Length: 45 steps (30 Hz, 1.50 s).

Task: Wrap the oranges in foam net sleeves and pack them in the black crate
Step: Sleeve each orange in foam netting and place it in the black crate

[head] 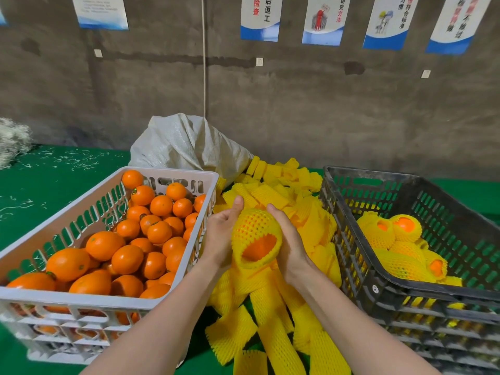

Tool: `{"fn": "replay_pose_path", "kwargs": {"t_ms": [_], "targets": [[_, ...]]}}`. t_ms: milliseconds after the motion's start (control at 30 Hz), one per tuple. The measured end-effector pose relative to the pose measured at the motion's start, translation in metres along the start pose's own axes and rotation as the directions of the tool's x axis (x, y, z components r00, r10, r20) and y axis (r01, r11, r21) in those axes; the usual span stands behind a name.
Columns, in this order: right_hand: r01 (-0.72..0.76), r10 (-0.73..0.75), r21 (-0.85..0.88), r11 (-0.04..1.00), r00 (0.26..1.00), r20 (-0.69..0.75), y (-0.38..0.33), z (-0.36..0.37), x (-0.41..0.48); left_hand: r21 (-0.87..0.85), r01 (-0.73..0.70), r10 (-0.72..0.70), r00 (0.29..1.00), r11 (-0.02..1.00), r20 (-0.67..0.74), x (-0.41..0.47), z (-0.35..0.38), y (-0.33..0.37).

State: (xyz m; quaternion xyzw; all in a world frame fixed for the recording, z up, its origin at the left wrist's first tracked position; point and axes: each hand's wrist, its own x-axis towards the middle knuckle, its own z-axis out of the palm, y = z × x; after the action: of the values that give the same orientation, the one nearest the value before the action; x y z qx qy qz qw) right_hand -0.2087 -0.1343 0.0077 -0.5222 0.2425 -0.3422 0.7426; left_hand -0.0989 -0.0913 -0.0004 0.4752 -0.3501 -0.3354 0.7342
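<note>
Readable on far-wall posters (261,17): "后返工" in black beside "检查" in red; next poster right, "讲究方法"; next again, "符合标准". Remaining poster text cut off at the top edge or too blurred. Round sticker marked "2" (375,288) on near wall of black crate (433,293). Small stickers on a few loose oranges (127,259), print too small to read.

Mid-scene, above the counter (54,185): one orange (261,246) gripped between both hands, wrapped in a yellow foam net sleeve (254,226). Bare peel visible only through the sleeve's near open end. Left hand (221,234) cupping the left side, thumb up. Right hand (290,247) cupping the right side. Fingers of both hidden behind the fruit, so can't tell how far round.

Left: white crate (81,300) full of the loose oranges. Right: black crate with several sleeved oranges (400,231) on its bottom, right end cut off by the frame. Between the crates, under the hands: pile of empty sleeves (273,320). Just beyond the pile: white woven sack (186,144). Far left edge: whitish fluffy heap (12,142), cut off, hard to identify. White shreds (75,158) scattered on the green counter.
</note>
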Motion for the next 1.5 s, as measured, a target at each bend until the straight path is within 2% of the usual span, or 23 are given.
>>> {"fn": "replay_pose_path", "kwargs": {"t_ms": [33,100,167,233,267,400,600,833,967,1100,1167,1333,1500], "targets": [[0.048,-0.049,-0.071,0.996,0.999,-0.014,-0.003,0.001,-0.004,0.021,0.057,-0.056,0.998,0.998,-0.011,0.000,-0.001,0.002],[0.177,-0.204,-0.234,0.956,0.974,-0.096,-0.008,0.003,-0.010,-0.035,0.286,-0.286,0.958,0.958,0.000,0.001,-0.004,0.004],[0.307,-0.386,-0.470,0.827,0.919,-0.078,-0.008,0.000,-0.013,-0.121,0.508,-0.486,0.857,0.853,0.169,-0.001,-0.005,0.008],[0.347,-0.449,-0.610,0.712,0.893,-0.016,-0.008,-0.003,-0.014,-0.123,0.612,-0.558,0.773,0.781,0.301,-0.005,-0.003,0.010],[0.339,-0.440,-0.626,0.702,0.898,-0.008,-0.007,-0.005,-0.013,-0.123,0.619,-0.557,0.764,0.776,0.326,-0.004,-0.003,0.009],[0.330,-0.398,-0.530,0.781,0.917,-0.015,-0.006,-0.009,-0.008,-0.055,0.568,-0.521,0.785,0.821,0.336,-0.002,0.000,0.008],[0.377,-0.430,-0.660,0.650,0.899,0.089,-0.014,-0.018,-0.001,0.038,0.549,-0.526,0.776,0.835,0.347,-0.003,-0.002,0.008],[0.422,-0.439,-0.692,0.586,0.883,0.166,-0.023,-0.026,-0.001,0.070,0.605,-0.584,0.721,0.793,0.374,-0.006,0.000,0.010],[0.404,-0.449,-0.662,0.632,0.887,0.112,-0.018,-0.034,-0.001,0.059,0.597,-0.569,0.724,0.800,0.389,-0.009,0.010,0.006],[0.284,-0.419,-0.640,0.714,0.906,-0.065,-0.007,-0.042,-0.004,-0.002,0.595,-0.571,0.772,0.804,0.279,-0.009,0.022,-0.001],[0.292,-0.420,-0.632,0.718,0.905,-0.059,-0.001,-0.047,-0.012,-0.037,0.596,-0.574,0.786,0.802,0.227,-0.009,0.029,-0.005],[0.393,-0.417,-0.734,0.554,0.894,0.164,0.008,-0.054,-0.033,-0.055,0.554,-0.539,0.826,0.831,0.168,-0.003,0.046,-0.013],[0.427,-0.445,-0.790,0.441,0.868,0.221,-0.007,-0.072,-0.037,-0.117,0.506,-0.476,0.853,0.855,0.214,-0.001,0.069,-0.016]]}}
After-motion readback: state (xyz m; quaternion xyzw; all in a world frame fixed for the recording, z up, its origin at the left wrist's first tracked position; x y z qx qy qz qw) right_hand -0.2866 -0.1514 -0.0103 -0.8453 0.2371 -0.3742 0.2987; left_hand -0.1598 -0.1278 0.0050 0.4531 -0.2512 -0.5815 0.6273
